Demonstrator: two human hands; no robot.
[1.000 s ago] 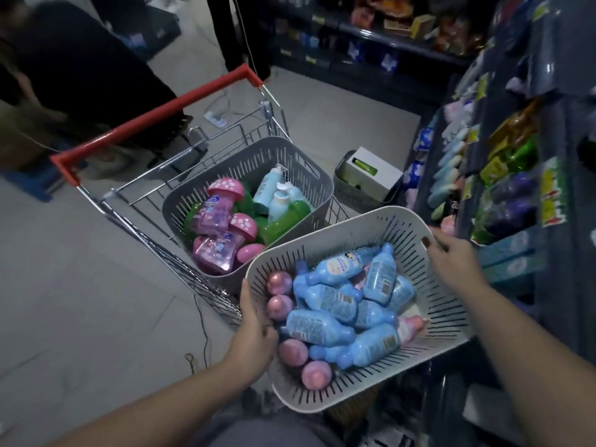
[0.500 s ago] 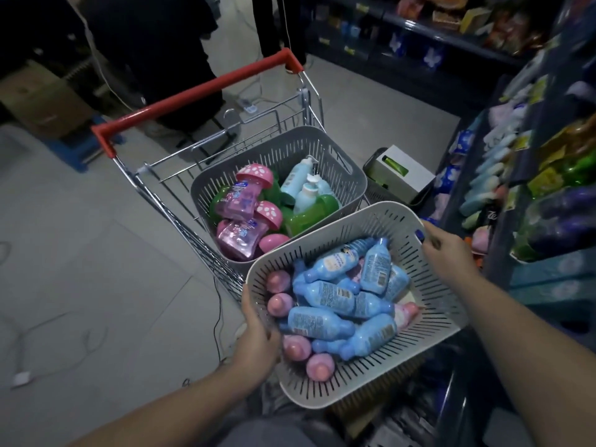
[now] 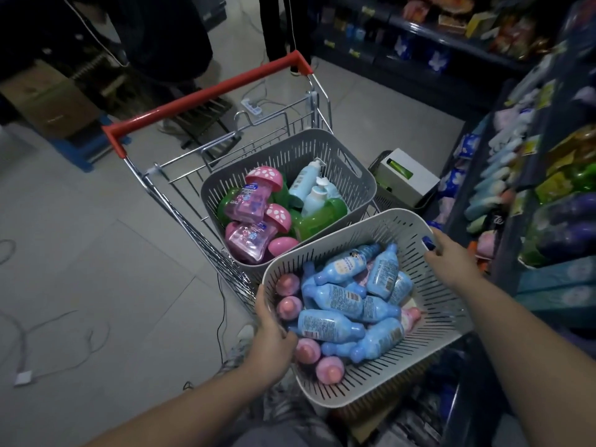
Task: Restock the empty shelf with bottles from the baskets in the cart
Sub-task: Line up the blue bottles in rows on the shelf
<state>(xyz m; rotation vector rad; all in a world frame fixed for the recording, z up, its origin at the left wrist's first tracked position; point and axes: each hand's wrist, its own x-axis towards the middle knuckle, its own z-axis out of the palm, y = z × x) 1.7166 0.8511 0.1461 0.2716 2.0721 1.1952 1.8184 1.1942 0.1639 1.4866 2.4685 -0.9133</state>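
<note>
I hold a white slatted basket [image 3: 432,343] in front of me, clear of the cart. My left hand [image 3: 274,340] grips its near left rim and my right hand [image 3: 448,256] grips its far right rim. Inside lie several blue bottles [image 3: 335,298] and several pink bottles [image 3: 329,369]. A grey basket [image 3: 342,156] sits in the wire cart [image 3: 180,201] with its red handle [image 3: 206,91]. It holds pink mushroom-capped bottles [image 3: 251,201], green bottles [image 3: 319,217] and pale blue pump bottles [image 3: 306,182]. Stocked shelves [image 3: 503,175] stand at my right.
A white box [image 3: 409,179] lies in a dark basket on the floor beyond the cart. Cables and a power strip [image 3: 251,106] trail over the tiled floor. A person's legs [image 3: 277,27] stand behind the cart. A cardboard box [image 3: 48,98] sits at far left.
The view has shifted so cart and baskets sit further right and lower. The white basket stays in both my hands, tilted a little more toward me.
</note>
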